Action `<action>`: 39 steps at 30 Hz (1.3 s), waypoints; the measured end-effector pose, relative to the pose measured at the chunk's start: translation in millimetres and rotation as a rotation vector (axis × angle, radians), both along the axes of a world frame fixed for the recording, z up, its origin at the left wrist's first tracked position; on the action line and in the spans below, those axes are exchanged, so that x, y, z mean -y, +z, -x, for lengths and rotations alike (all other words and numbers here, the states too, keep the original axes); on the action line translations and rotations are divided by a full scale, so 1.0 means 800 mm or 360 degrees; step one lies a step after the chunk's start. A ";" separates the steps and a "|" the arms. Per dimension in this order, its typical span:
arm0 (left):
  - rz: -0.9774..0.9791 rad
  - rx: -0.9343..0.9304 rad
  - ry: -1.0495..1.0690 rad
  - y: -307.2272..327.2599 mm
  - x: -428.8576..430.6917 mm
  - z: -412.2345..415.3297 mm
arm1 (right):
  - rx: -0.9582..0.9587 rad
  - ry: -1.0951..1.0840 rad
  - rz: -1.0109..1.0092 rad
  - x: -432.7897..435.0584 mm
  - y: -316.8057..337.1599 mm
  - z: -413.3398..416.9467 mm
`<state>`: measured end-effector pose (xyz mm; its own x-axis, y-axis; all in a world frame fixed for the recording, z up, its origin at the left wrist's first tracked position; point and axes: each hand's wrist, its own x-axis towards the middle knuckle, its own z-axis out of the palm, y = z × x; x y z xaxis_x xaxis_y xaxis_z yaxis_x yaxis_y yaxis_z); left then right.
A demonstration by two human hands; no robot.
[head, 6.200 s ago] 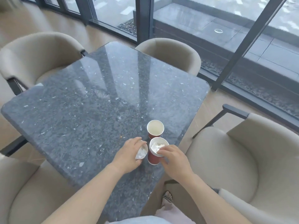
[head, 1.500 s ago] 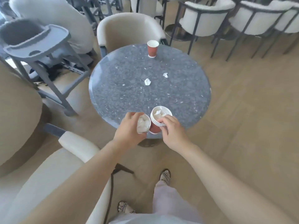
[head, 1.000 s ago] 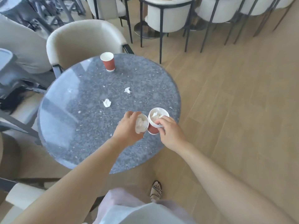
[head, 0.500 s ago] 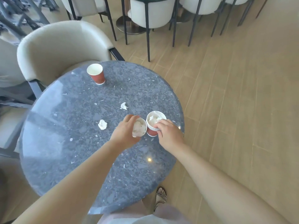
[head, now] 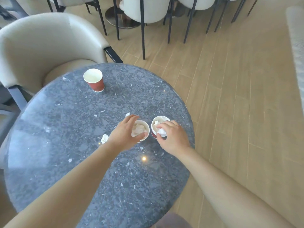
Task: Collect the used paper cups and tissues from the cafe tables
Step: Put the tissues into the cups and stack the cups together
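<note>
On the round grey stone table, my left hand grips a red paper cup stuffed with tissues from its left side. My right hand holds the rim of a stack of red cups with tissue inside, just right of the first cup. Both sit low over the table near its right edge. A lone red cup stands upright at the table's far side. One crumpled tissue lies left of my left wrist; another tissue peeks out beyond my left fingers.
A beige armchair is pushed against the table's far left side. White chairs with black legs stand at the back. Wood floor stretches to the right of the table.
I walked from the square table to this round one carrying both cups. Over the last second both hands lowered onto the tabletop, and the view moved closer to the table.
</note>
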<state>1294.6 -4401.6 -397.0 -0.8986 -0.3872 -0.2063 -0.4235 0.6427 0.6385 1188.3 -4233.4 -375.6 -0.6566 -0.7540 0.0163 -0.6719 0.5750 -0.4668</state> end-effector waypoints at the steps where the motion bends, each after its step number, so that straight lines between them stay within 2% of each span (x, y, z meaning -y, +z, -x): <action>1: -0.0001 -0.0036 0.0008 0.001 0.006 0.000 | -0.0032 -0.0010 0.0035 0.008 0.002 0.001; 5: 0.0033 -0.0100 0.0052 0.008 0.038 0.005 | -0.0055 0.0026 0.0115 0.052 0.011 0.011; 9: 0.0119 -0.0014 0.0049 0.005 0.076 0.001 | 0.0055 0.0111 0.0090 0.103 0.010 0.016; 18: 0.0229 0.0171 0.0052 -0.009 0.162 -0.008 | 0.0270 0.0190 -0.0252 0.187 -0.012 0.044; 30: 0.0574 -0.0094 0.0219 0.001 0.235 0.047 | 0.0382 0.0360 -0.0641 0.226 -0.053 0.074; 39: 0.0632 0.0292 0.0165 -0.020 0.252 0.076 | 0.0375 0.0472 -0.0820 0.225 -0.078 0.071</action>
<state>1234.0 -4603.4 -413.3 -0.8132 -0.5548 -0.1758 -0.5819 0.7709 0.2591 1131.5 -4413.3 -438.2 -0.3605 -0.7769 -0.5162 -0.7502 0.5704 -0.3346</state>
